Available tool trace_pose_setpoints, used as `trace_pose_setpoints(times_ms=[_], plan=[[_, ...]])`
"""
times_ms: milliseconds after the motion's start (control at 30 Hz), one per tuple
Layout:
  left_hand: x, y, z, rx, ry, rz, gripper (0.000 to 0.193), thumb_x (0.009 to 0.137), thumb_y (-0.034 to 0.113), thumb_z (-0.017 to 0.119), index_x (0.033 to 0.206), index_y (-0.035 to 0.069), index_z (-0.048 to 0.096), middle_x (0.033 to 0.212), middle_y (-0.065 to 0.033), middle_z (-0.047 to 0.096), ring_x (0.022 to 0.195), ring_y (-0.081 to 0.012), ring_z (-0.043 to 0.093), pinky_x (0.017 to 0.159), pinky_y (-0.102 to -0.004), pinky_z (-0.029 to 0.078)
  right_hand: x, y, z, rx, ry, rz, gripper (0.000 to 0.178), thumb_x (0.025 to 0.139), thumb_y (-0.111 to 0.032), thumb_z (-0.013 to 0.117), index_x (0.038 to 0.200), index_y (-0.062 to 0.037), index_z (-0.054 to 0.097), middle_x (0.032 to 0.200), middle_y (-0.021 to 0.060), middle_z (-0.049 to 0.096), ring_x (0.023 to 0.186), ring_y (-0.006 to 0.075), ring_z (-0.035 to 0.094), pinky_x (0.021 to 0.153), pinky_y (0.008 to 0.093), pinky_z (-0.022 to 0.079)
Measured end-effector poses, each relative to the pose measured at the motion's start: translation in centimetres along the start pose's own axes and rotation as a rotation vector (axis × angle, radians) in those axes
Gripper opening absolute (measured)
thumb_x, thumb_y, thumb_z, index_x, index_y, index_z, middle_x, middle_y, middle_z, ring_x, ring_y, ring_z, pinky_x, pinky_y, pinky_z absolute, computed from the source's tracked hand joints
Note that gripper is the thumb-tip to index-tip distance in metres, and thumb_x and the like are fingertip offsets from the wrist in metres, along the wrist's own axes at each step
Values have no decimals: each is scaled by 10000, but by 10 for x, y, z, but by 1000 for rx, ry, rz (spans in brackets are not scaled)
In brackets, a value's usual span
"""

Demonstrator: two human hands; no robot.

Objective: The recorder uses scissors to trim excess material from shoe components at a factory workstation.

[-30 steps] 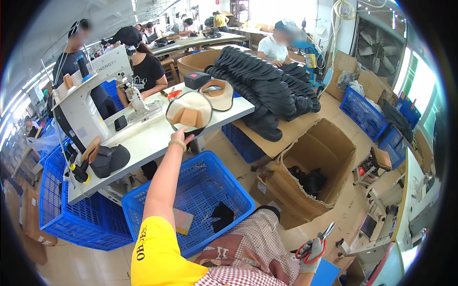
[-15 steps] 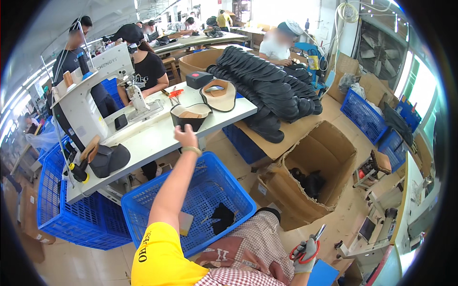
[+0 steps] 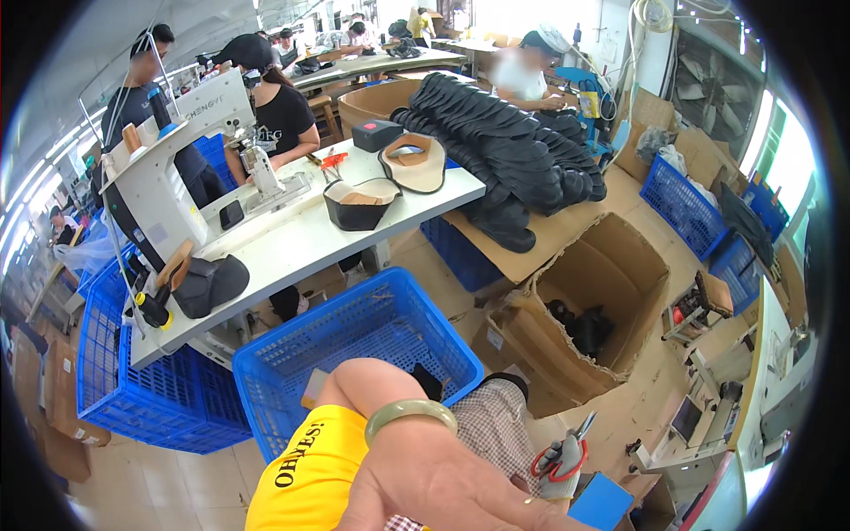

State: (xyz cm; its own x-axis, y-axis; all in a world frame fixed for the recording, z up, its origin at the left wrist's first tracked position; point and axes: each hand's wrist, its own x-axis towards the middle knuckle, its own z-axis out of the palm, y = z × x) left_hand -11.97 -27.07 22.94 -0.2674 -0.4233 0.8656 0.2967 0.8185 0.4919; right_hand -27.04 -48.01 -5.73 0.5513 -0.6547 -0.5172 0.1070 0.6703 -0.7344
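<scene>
My left hand [image 3: 436, 473], with a pale green bangle on its wrist, is bent back close in front of me at the lower edge. Its thumb and fingers spread apart and I see nothing held in it, though the fingertips are partly cut off. In a grey-and-white glove, my right hand [image 3: 558, 482] grips red-handled scissors [image 3: 580, 442], blades pointing up. On the white sewing table [image 3: 297, 239] sit a black curved piece with beige lining [image 3: 363, 212] and a flatter beige-faced piece [image 3: 416, 168]. Below my left arm stands a blue crate [image 3: 292, 354] with black scraps inside.
A white sewing machine [image 3: 208, 106] stands on the table, beside a black piece [image 3: 208, 285]. Black curved pieces [image 3: 505, 150] are heaped behind the table. An open cardboard box [image 3: 637, 327] holds black material. Co-workers sit and stand farther back.
My left hand has drawn back from the lined black piece on the table toward me. That piece stays on the table. My right hand still holds the scissors.
</scene>
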Motion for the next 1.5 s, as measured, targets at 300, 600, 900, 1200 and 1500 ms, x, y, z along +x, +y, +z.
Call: trace_pose_setpoints(times_ms=[300, 600, 900, 1200, 1500], plan=[[-2, 0, 8, 149, -138, -64, 932, 837, 600, 517, 1282, -201, 344, 1290, -421, 351, 1237, -533, 345, 979, -579, 340, 28, 37, -24, 47, -40, 169, 266, 872, -348, 543, 834, -85, 541, 645, 8, 504, 502, 103, 454, 428, 209, 379], [-5, 20, 33, 139, 50, -215, 961, 851, 623, 471, 1299, -210, 298, 1327, -421, 296, 1253, -494, 353, 1014, -482, 353, 64, 83, -84, 251, -119, 339, 233, 875, -352, 556, 921, -127, 515, 635, -3, 476, 476, 96, 432, 392, 214, 356], [-94, 64, 12, 523, -47, -338, 946, 737, 628, 624, 1340, -61, 385, 1423, -270, 304, 1345, -372, 269, 1070, -467, 257, 78, 95, -83, 460, -179, 320, 302, 861, -323, 609, 1139, -222, 547, 709, -27, 479, 503, 80, 423, 393, 201, 373], [-370, 191, -52, 2093, 1231, -2045, 1108, 617, 529, 759, 1449, 75, 186, 1503, -190, 161, 1402, -342, 106, 1082, -569, 170, 83, 97, -85, 481, -164, 257, 235, 850, -292, 643, 1032, -164, 568, 734, -11, 463, 510, 77, 400, 388, 194, 357], [-433, 231, -52, 1928, 1426, -2380, 1214, 554, 612, 758, 1467, 108, 137, 1529, -122, 122, 1417, -272, 80, 1113, -532, 88, 83, 107, -86, 456, -76, 305, 200, 851, -300, 631, 973, -158, 562, 733, 3, 492, 504, 98, 425, 396, 207, 384]])
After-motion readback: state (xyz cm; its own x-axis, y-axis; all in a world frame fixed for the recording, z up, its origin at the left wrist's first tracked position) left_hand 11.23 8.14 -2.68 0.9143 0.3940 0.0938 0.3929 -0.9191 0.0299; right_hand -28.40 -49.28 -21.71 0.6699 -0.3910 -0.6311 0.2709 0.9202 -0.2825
